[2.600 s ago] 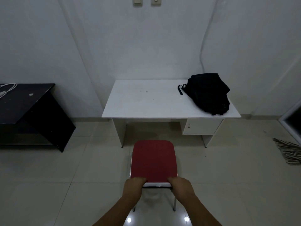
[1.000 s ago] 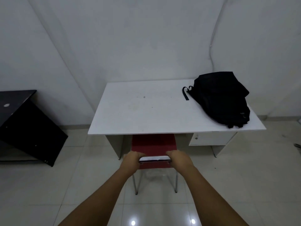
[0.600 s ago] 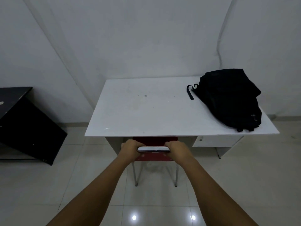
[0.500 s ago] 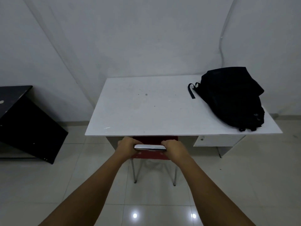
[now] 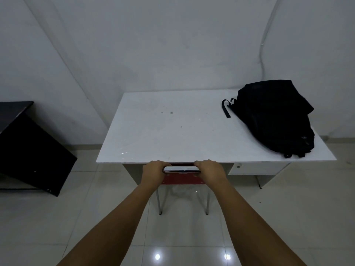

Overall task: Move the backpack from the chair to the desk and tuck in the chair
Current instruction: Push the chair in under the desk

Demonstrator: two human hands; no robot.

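Observation:
The black backpack [image 5: 274, 118] lies on the right end of the white desk [image 5: 163, 131], one strap trailing toward the middle. The red chair [image 5: 182, 179] stands under the desk's front edge; its seat is hidden beneath the top, and only the red back panel, the chrome top rail and two metal legs show. My left hand [image 5: 153, 170] grips the left end of the chair's top rail. My right hand [image 5: 209, 169] grips the right end. Both hands nearly touch the desk edge.
A black desk [image 5: 28, 150] stands at the left against the wall. A drawer unit [image 5: 255, 168] hangs under the white desk's right side. A cable [image 5: 262, 45] runs down the wall behind the backpack. The floor is glossy pale tile.
The chair has slid forward under the desk with both hands on its rail; the red seat, fully visible earlier, is now hidden. I have stepped closer to the desk.

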